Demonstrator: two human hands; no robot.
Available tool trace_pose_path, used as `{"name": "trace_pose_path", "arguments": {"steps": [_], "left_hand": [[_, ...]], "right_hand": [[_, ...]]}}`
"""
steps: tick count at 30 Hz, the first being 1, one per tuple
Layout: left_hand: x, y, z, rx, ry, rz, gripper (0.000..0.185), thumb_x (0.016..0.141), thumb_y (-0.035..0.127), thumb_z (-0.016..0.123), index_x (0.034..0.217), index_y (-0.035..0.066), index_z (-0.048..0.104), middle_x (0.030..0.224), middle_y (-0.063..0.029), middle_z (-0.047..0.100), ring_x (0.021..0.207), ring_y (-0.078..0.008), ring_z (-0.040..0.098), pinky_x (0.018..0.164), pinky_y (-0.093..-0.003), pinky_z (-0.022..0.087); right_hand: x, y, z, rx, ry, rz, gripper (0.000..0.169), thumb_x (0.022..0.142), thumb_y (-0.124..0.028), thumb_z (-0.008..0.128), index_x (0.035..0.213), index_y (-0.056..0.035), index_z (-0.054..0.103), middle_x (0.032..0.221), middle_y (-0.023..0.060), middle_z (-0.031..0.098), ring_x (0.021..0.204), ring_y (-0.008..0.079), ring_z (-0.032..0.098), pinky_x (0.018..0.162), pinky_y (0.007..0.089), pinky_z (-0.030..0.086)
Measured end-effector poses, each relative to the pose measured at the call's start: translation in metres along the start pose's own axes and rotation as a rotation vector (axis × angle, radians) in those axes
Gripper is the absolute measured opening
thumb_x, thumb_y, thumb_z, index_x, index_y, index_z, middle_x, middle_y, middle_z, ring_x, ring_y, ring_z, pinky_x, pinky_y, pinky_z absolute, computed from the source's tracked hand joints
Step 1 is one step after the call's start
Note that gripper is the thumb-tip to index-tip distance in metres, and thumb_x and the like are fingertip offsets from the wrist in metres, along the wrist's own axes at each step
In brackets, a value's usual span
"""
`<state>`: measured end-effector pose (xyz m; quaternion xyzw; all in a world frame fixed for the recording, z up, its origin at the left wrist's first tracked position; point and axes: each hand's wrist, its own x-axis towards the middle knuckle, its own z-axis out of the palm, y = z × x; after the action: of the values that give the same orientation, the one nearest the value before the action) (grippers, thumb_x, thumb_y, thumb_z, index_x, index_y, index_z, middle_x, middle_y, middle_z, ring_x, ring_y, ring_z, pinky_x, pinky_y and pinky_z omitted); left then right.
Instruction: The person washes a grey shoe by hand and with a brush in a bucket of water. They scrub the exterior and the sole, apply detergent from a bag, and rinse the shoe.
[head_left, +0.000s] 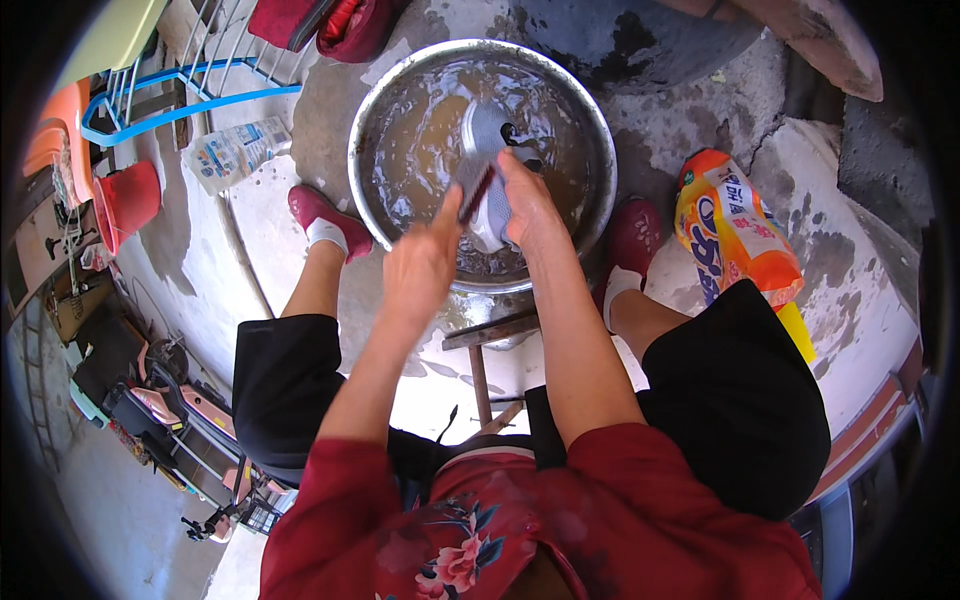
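Observation:
A round metal basin (607, 150) stands on the floor between my feet, with murky brown, sudsy water (412, 135) in it. Over the water, my right hand (531, 201) grips a grey mesh shoe (484, 124) with a white sole edge, its thumb near the dark opening. My left hand (424, 259), slightly blurred, holds a scrubbing brush (474, 184) with dark reddish bristles against the shoe. The index finger lies along the brush's back. Part of the shoe is hidden behind the brush and my right hand.
An orange detergent bag (739, 225) lies right of the basin. To the left are a white printed bag (236, 154), a blue-edged wire rack (191, 105) and a red bucket (129, 202). A wooden stool (480, 382) is below my arms; a scooter (176, 397) stands far left.

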<state>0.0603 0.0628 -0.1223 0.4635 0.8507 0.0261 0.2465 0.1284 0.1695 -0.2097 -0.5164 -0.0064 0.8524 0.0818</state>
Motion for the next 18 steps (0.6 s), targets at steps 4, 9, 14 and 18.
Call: {"name": "trace_pose_path", "arguments": {"steps": [4, 9, 14, 18], "left_hand": [[0.076, -0.018, 0.011, 0.082, -0.054, -0.066, 0.040, 0.085, 0.027, 0.048, 0.125, 0.025, 0.043, 0.074, -0.0199, 0.061, 0.067, -0.0349, 0.060, 0.061, -0.0455, 0.047], [0.127, -0.073, 0.038, -0.073, -0.147, -0.234, 0.040, 0.086, 0.029, 0.046, 0.125, 0.029, 0.042, 0.094, -0.0182, 0.060, 0.088, -0.0348, 0.058, 0.077, -0.0417, 0.045], [0.080, -0.112, 0.110, -0.310, -0.006, -0.127, 0.044, 0.086, 0.026, 0.048, 0.129, 0.028, 0.039, 0.085, -0.0133, 0.064, 0.073, -0.0295, 0.061, 0.064, -0.0378, 0.047], [0.040, -0.074, 0.064, -1.034, -0.352, -0.597, 0.047, 0.088, 0.026, 0.048, 0.132, 0.020, 0.036, 0.071, -0.0053, 0.059, 0.050, -0.0097, 0.047, 0.041, -0.0248, 0.036]], "right_hand": [[-0.001, -0.003, -0.002, -0.084, -0.020, -0.041, 0.041, 0.090, -0.034, 0.043, 0.111, -0.0004, 0.050, 0.106, 0.0120, 0.055, 0.092, 0.0216, 0.055, 0.075, 0.0366, 0.046], [0.014, 0.017, -0.010, -0.074, -0.004, 0.043, 0.045, 0.088, -0.034, 0.049, 0.118, -0.0010, 0.046, 0.115, 0.0137, 0.052, 0.100, 0.0240, 0.052, 0.083, 0.0370, 0.042], [0.014, 0.025, 0.000, 0.208, 0.024, 0.088, 0.040, 0.090, -0.032, 0.046, 0.119, -0.0043, 0.046, 0.116, 0.0110, 0.052, 0.100, 0.0237, 0.052, 0.084, 0.0393, 0.043], [0.007, 0.005, 0.014, 0.390, 0.140, 0.057, 0.031, 0.092, -0.028, 0.041, 0.111, -0.0053, 0.051, 0.104, 0.0089, 0.057, 0.091, 0.0226, 0.056, 0.081, 0.0408, 0.046]]}}
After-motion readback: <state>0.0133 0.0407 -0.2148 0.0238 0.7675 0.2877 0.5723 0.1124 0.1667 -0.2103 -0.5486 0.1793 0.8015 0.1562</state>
